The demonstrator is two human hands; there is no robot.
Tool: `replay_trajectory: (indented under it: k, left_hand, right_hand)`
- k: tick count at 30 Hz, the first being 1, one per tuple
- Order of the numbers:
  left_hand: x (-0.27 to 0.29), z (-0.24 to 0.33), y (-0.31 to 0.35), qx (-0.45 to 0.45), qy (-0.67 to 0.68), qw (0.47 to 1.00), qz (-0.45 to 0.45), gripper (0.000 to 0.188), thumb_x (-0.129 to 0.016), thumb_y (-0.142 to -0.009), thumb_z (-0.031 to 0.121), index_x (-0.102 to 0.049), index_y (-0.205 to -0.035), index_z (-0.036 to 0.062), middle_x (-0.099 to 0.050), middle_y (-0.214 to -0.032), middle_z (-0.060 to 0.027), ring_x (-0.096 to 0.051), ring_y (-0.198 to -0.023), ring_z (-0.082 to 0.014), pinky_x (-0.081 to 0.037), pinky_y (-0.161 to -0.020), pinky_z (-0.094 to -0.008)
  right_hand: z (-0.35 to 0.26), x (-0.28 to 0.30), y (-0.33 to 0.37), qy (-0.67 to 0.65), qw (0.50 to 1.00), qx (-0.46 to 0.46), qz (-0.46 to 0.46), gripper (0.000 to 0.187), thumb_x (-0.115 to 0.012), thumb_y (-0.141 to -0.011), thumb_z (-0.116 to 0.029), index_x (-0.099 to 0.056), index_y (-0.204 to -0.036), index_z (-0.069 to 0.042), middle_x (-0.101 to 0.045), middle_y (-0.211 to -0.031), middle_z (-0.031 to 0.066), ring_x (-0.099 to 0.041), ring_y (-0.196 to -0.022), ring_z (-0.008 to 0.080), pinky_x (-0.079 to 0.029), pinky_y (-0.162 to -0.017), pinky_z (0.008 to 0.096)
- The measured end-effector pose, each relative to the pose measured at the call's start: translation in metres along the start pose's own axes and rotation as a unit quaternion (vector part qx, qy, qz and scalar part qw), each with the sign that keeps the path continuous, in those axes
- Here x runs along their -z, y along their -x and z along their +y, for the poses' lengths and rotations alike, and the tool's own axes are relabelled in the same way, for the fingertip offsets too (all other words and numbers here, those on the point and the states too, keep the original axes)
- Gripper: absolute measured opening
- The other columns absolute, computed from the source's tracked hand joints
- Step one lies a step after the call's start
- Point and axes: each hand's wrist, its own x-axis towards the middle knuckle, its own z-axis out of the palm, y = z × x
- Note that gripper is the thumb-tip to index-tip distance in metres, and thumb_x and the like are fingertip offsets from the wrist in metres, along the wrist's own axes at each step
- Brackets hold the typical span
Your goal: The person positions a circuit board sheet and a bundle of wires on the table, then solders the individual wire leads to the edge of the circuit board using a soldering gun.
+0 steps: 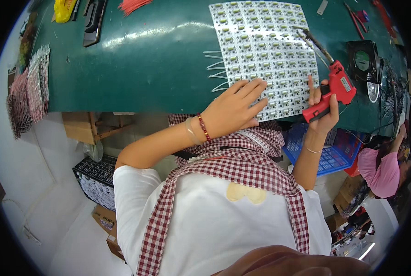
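Left hand (235, 108) lies flat and open on the near edge of the white LED panel (265, 55), fingers spread over the little components. Right hand (324, 108) is wrapped tight around a red soldering gun (336, 87), tip angled up over the panel's right side. That panel sits on a dark green workbench (145, 60), with thin white leads sticking out of its left edge. Left of the panel, past the bench end, stacks of similar boards (30, 89) hang out. Below the panel there's a blue plastic crate (334, 154) under the bench, and cardboard boxes (106, 221) on the pale floor.
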Motion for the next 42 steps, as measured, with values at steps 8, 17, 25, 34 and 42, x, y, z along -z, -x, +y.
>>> replay_trajectory:
  k: [8, 17, 25, 34, 42]
  left_hand:
    - [0.018, 0.013, -0.006, 0.021, 0.01, 1.0, -0.018, 0.041, -0.068, -0.074, 0.026, -0.058, -0.109, 0.0073, -0.048, -0.127, -0.014, -0.045, -0.119, -0.0276, -0.037, -0.096, -0.0408]
    - [0.027, -0.149, -0.171, 0.038, -0.196, 0.96, 0.196, 0.011, -0.064, -0.078, 0.02, -0.066, -0.083, 0.0096, -0.059, -0.087, -0.0049, -0.053, -0.091, -0.0236, -0.043, -0.075, -0.0381]
    - [0.005, -0.175, -0.197, 0.103, -0.323, 0.926, 0.165, 0.012, -0.066, -0.077, 0.022, -0.067, -0.077, 0.0102, -0.059, -0.084, -0.0033, -0.053, -0.09, -0.0226, -0.042, -0.074, -0.0372]
    - [0.006, -0.168, -0.197, 0.097, -0.387, 0.901, 0.172, 0.009, -0.063, -0.077, 0.018, -0.062, -0.076, 0.0086, -0.056, -0.081, -0.0039, -0.05, -0.087, -0.0221, -0.038, -0.071, -0.0358]
    - [0.007, -0.171, -0.192, 0.074, -0.379, 0.905, 0.175, 0.006, -0.058, -0.08, 0.014, -0.057, -0.079, 0.0082, -0.055, -0.078, -0.0053, -0.049, -0.082, -0.0225, -0.037, -0.07, -0.0348]
  right_hand:
    - [0.007, 0.004, 0.012, -0.098, 0.995, 0.025, 0.016, 0.034, -0.044, -0.091, -0.028, -0.046, -0.11, 0.0, -0.049, -0.064, 0.0059, -0.05, -0.059, 0.0175, -0.014, -0.112, 0.0463]
    - [0.015, -0.007, 0.013, -0.142, 0.986, 0.082, 0.002, 0.034, -0.045, -0.091, -0.03, -0.046, -0.11, -0.001, -0.05, -0.063, 0.0064, -0.051, -0.057, 0.0177, -0.024, -0.108, 0.0468]
    - [0.016, -0.009, 0.015, -0.152, 0.984, 0.087, 0.013, 0.034, -0.046, -0.091, -0.029, -0.046, -0.11, 0.0, -0.047, -0.059, 0.0047, -0.048, -0.052, 0.0149, -0.028, -0.106, 0.048]
    - [0.015, -0.008, 0.016, -0.172, 0.981, 0.092, -0.01, 0.034, -0.045, -0.09, -0.031, -0.045, -0.11, -0.003, -0.05, -0.062, 0.0047, -0.051, -0.055, 0.0156, -0.029, -0.105, 0.0451]
    - [0.011, -0.018, 0.018, -0.153, 0.984, 0.092, 0.028, 0.034, -0.045, -0.091, -0.031, -0.046, -0.109, -0.002, -0.046, -0.059, 0.0031, -0.046, -0.05, 0.0131, -0.031, -0.103, 0.0454]
